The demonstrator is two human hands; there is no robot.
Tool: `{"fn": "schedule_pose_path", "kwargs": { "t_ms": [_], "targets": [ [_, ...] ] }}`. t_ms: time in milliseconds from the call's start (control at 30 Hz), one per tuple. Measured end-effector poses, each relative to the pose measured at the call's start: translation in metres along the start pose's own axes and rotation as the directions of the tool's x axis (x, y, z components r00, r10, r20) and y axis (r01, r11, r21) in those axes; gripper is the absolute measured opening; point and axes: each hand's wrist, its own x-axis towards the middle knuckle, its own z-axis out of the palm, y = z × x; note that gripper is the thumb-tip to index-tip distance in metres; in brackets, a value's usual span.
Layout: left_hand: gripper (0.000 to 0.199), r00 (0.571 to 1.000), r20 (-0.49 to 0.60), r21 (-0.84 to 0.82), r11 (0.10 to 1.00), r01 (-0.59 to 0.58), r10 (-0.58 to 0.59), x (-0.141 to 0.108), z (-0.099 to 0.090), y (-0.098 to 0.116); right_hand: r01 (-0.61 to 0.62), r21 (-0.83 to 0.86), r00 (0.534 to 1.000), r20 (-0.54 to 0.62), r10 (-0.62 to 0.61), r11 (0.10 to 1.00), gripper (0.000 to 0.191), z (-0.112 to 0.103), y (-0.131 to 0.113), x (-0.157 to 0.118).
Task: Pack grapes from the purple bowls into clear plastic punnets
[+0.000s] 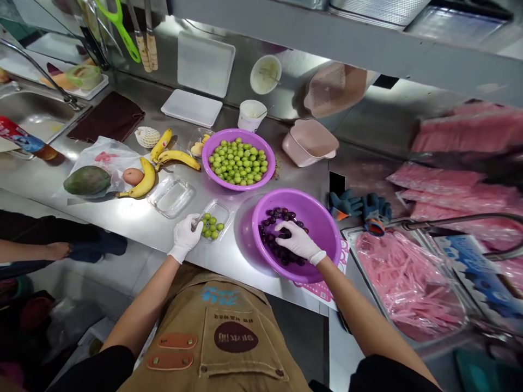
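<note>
My left hand (186, 237), in a white glove, is pinched around a small metal utensil (196, 222) at the edge of a clear plastic tray (213, 220) holding several green grapes. My right hand (296, 240), also gloved, reaches into a purple basin (314, 209) and rests on a heap of dark grapes (278, 253). Its fingertips are sunk among the grapes and partly hidden. Behind them, a second purple basin (238, 160) is full of green grapes.
Bananas (177, 159), a mango (86, 180) and a clear lid (170, 196) lie on the steel counter (122, 209). A steel sink (36, 114) is at the far left. Pink plastic packs (408, 283) fill the right. A person's bare limb (57, 250) shows below the counter's left side.
</note>
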Motion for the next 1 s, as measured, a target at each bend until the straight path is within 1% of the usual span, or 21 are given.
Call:
{"fn": "schedule_pose_path", "kwargs": {
  "t_ms": [33,100,133,200,233,267,300,333,400,467,533,600,633,700,800,900,1000],
  "targets": [
    [0.03,1.0,-0.006,0.009,1.0,0.01,-0.01,0.0,0.0,0.001,-0.004,0.072,0.999,-0.037,0.007,0.997,0.018,-0.007,-0.01,0.003],
    [0.027,0.999,-0.013,0.021,0.999,0.033,-0.033,0.001,0.0,0.004,0.018,0.17,0.997,-0.08,-0.005,0.985,0.019,-0.017,-0.041,0.016],
    [0.026,0.999,-0.016,0.025,0.999,0.043,-0.042,0.002,0.0,0.005,0.055,0.192,0.995,-0.09,-0.039,0.98,0.021,-0.02,-0.06,0.025],
    [0.025,0.998,-0.018,0.028,0.998,0.054,-0.053,0.003,0.0,0.007,0.175,0.17,0.983,-0.083,-0.163,0.97,0.024,-0.015,-0.101,0.049],
    [0.025,0.998,-0.019,0.028,0.998,0.056,-0.055,0.003,0.0,0.007,0.236,0.129,0.971,-0.056,-0.231,0.963,0.025,-0.008,-0.12,0.063],
    [0.025,0.998,-0.019,0.026,0.998,0.057,-0.056,0.003,0.0,0.008,0.284,0.067,0.959,0.002,-0.284,0.957,0.026,0.002,-0.138,0.078],
    [0.024,0.998,-0.02,0.022,0.998,0.056,-0.056,0.003,0.0,0.008,0.312,-0.014,0.948,0.077,-0.31,0.95,0.027,0.014,-0.153,0.092],
    [0.024,0.998,-0.022,0.016,0.998,0.054,-0.054,0.003,0.001,0.009,0.328,-0.107,0.937,0.161,-0.309,0.939,0.029,0.027,-0.164,0.105],
    [0.023,0.998,-0.029,0.005,0.999,0.047,-0.047,0.002,0.001,0.009,0.355,-0.298,0.914,0.308,-0.263,0.886,0.032,0.052,-0.178,0.125],
    [0.023,0.998,-0.033,-0.001,0.999,0.044,-0.044,0.002,0.001,0.01,0.4,-0.443,0.887,0.407,-0.218,0.802,0.037,0.072,-0.183,0.136],
    [0.023,0.998,-0.025,0.003,0.999,0.053,-0.053,0.003,0.001,0.011,0.45,-0.512,0.862,0.464,-0.205,0.732,0.046,0.081,-0.181,0.139],
    [0.024,0.998,-0.012,0.01,0.998,0.064,-0.064,0.003,0.001,0.012,0.465,-0.518,0.854,0.475,-0.21,0.718,0.056,0.078,-0.177,0.136],
    [0.024,0.998,-0.009,0.014,0.998,0.066,-0.066,0.003,0.001,0.012,0.453,-0.507,0.863,0.456,-0.218,0.733,0.057,0.073,-0.174,0.134],
    [0.024,0.998,-0.016,0.011,0.998,0.061,-0.061,0.003,0.001,0.011,0.393,-0.467,0.902,0.363,-0.234,0.792,0.054,0.058,-0.165,0.126],
    [0.022,0.998,-0.037,-0.01,0.999,0.051,-0.051,0.003,0.003,0.01,0.283,-0.341,0.958,0.144,-0.248,0.896,0.046,0.03,-0.146,0.109],
    [0.023,0.998,-0.037,-0.038,0.998,0.058,-0.059,0.002,0.002,0.009,0.23,-0.212,0.97,-0.033,-0.242,0.95,0.038,0.009,-0.123,0.08],
    [0.027,0.998,-0.058,-0.09,0.995,0.032,-0.037,0.002,-0.001,0.008,0.225,-0.139,0.958,-0.151,-0.246,0.964,0.029,0.002,-0.107,0.043]
  ]
}}
